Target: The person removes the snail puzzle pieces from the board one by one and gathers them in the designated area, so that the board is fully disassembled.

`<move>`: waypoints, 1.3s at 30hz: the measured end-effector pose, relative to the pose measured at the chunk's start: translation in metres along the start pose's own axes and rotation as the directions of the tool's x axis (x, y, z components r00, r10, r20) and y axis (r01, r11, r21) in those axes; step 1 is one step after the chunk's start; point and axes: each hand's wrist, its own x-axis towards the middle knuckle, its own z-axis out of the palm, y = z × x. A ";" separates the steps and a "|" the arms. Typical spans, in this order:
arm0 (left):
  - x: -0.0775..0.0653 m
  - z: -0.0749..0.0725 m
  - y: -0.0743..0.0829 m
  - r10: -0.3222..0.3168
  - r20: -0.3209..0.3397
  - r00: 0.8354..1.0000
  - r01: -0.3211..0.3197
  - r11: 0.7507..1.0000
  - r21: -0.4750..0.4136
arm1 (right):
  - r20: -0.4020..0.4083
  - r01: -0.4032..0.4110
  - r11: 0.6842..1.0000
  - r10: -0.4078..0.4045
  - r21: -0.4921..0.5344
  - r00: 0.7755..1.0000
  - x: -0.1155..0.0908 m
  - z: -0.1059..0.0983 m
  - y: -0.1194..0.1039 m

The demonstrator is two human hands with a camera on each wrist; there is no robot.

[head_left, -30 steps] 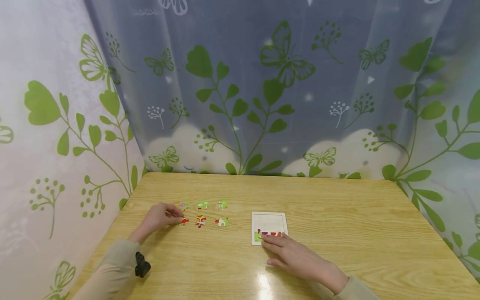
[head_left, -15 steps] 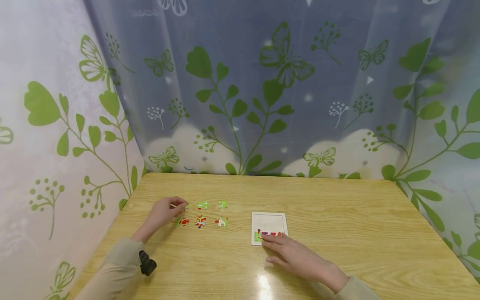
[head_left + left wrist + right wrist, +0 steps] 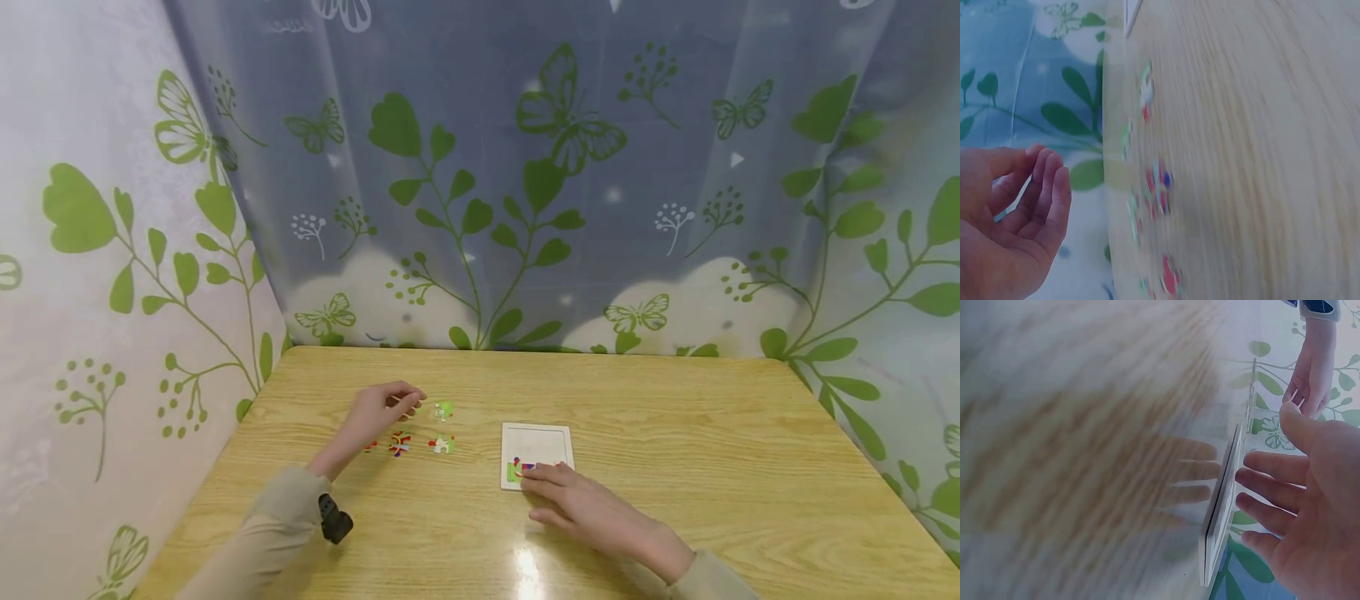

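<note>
My left hand (image 3: 375, 414) is above the far row of puzzle pieces, its fingers softly bent. In the left wrist view, thumb and fingertips come close together, and no piece shows between them. Under and around it on the table lie a green piece (image 3: 443, 411), a white-and-red piece (image 3: 442, 445) and a red-and-yellow piece (image 3: 401, 443). Other pieces, such as a red one (image 3: 1170, 275), show better from the left wrist. My right hand (image 3: 592, 510) rests its extended fingers on the near part of a square puzzle tray (image 3: 536, 440), partly covering the colourful pieces (image 3: 514, 472) there.
The wooden table (image 3: 690, 433) is bounded by a patterned curtain (image 3: 480, 208) at the back and sides. A black device (image 3: 334, 519) is strapped at the left wrist.
My left hand has travelled from the near-left piece up to the far row, then rightward along it. The right hand stays on the tray, and the pieces lie where they were.
</note>
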 end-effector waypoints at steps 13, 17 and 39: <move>0.023 0.047 0.035 0.100 0.115 0.988 -0.091 0.993 -0.077 | -0.057 -0.065 0.997 0.063 -0.037 0.996 -0.023 -0.011 0.014; 0.031 0.065 0.043 0.124 0.142 0.982 -0.113 0.990 -0.084 | -0.068 -0.084 0.995 0.081 -0.048 0.994 -0.032 -0.013 0.021; 0.036 0.141 0.080 0.188 0.478 0.858 -0.213 0.977 -0.002 | -0.034 -0.100 0.994 0.099 -0.036 0.995 -0.048 -0.016 0.031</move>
